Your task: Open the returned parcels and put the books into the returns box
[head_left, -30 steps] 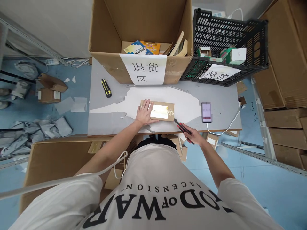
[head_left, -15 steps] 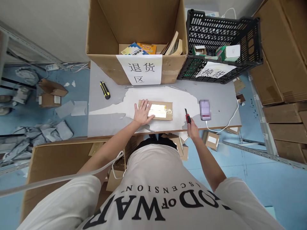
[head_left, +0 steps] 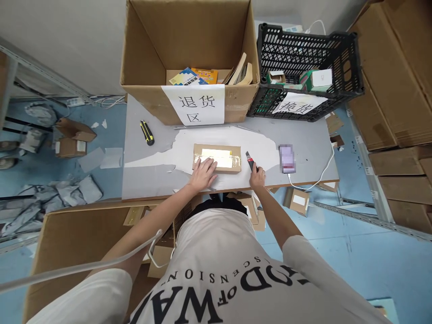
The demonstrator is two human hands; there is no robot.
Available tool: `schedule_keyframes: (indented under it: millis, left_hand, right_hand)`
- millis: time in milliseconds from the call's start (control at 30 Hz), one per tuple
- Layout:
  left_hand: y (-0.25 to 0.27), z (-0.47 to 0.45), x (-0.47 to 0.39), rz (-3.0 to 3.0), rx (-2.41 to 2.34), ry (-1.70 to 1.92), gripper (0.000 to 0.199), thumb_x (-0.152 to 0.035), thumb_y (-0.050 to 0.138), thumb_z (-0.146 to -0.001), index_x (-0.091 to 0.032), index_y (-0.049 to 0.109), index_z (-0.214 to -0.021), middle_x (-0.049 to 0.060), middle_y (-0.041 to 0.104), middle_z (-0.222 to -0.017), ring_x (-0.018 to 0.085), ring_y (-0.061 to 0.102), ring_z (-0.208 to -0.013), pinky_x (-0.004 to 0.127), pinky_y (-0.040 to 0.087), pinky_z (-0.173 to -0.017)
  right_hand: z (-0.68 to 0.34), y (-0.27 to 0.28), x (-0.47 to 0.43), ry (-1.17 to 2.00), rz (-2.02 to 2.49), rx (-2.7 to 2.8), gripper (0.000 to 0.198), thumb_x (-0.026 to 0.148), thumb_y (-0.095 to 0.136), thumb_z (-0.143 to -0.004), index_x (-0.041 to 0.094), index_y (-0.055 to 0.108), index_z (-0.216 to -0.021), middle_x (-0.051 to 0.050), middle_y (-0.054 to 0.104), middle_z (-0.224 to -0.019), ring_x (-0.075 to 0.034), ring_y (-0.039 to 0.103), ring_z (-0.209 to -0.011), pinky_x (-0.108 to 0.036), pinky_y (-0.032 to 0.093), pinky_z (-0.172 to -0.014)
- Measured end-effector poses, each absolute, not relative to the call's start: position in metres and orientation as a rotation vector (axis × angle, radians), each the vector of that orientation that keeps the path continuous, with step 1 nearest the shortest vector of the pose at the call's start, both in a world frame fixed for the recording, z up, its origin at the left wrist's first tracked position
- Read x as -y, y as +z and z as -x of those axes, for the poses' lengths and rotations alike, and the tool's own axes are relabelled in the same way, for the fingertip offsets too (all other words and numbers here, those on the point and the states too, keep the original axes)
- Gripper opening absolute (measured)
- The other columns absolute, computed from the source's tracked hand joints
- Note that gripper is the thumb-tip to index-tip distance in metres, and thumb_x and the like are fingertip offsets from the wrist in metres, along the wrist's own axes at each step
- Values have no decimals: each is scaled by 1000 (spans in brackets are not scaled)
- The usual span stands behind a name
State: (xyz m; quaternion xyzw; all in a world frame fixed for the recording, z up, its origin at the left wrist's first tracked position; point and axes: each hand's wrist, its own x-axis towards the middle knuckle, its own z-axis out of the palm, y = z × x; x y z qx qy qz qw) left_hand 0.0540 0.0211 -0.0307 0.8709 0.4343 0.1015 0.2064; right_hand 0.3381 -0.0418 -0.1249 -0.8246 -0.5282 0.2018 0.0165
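A small taped cardboard box (head_left: 236, 163) with a white label lies flat on the pale worn patch of the table (head_left: 151, 177). Resting on the box's near left part is my left hand (head_left: 203, 173), fingers stretched out over its top. My right hand (head_left: 257, 176) is wrapped round a red and black box cutter (head_left: 250, 159), just right of the box. The cutter's tip points up and left, apart from the cardboard. A yellow and black box cutter (head_left: 147, 132) lies at the table's left.
Behind stands a big open carton (head_left: 141, 101) with books inside, beside a black plastic crate (head_left: 349, 67) holding small boxes. A phone (head_left: 287, 158) on a white cable lies at the right. Stacked cartons (head_left: 401, 162) line the right side.
My right hand has moved left with the box cutter, closer to the box. My left hand has slid toward the box's near edge. The camera view has shifted slightly.
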Motion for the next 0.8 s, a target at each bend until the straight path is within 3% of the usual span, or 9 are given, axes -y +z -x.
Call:
schedule_keyframes:
  millis: [233, 400, 533, 667, 733, 800]
  left_hand:
    - [-36, -49, -10, -2542, -1175, 179, 64, -45, 44, -90, -13, 37, -145, 18, 42, -148, 32, 29, -142, 52, 13, -117]
    - [-38, -48, -8, -2578, -1158, 122, 73, -53, 47, -87, -13, 34, -147, 18, 41, -148, 33, 30, -142, 50, 17, -116]
    - [-41, -48, -9, -2585, -1119, 84, 79, -56, 50, -84, -12, 33, -147, 17, 41, -148, 33, 32, -141, 49, 17, -116]
    - [-43, -47, -8, -2595, -1139, 64, 81, -55, 50, -83, -10, 31, -148, 18, 37, -151, 33, 27, -143, 48, 15, -116]
    - [-42, -47, -7, -2595, -1138, 47, 82, -55, 50, -83, -10, 31, -148, 18, 37, -151, 33, 26, -143, 47, 15, -116]
    - [-41, -47, -6, -2589, -1141, 29, 82, -54, 51, -83, -10, 30, -148, 18, 37, -151, 33, 26, -143, 47, 15, -116]
  right_hand:
    - [-327, -73, 2, 422, 2100, 1673, 60, 38, 30, -95, 16, 22, -151, -20, 35, -140, -31, 35, -129, -53, 33, -104]
    - [-298, -21, -53, 459, 1622, 2348, 69, 50, 46, -91, 18, 28, -149, -18, 32, -150, -32, 30, -136, -48, 29, -110]
    - [-278, -11, -65, 444, 1574, 2706, 62, 39, 50, -92, 16, 33, -147, -19, 40, -146, -34, 43, -128, -48, 32, -106]
    - [-270, -6, -63, 285, 1602, 2852, 48, 20, 34, -96, 8, 36, -143, -23, 44, -142, -33, 47, -124, -48, 32, -104]
    - [-272, 2, -74, 350, 1648, 2873, 43, 14, 29, -96, 9, 44, -136, -22, 55, -131, -29, 57, -113, -42, 40, -96]
    - [-279, 11, -94, 508, 1713, 2846, 37, 19, 30, -98, 12, 51, -128, -17, 66, -113, -25, 63, -96, -35, 44, -84]
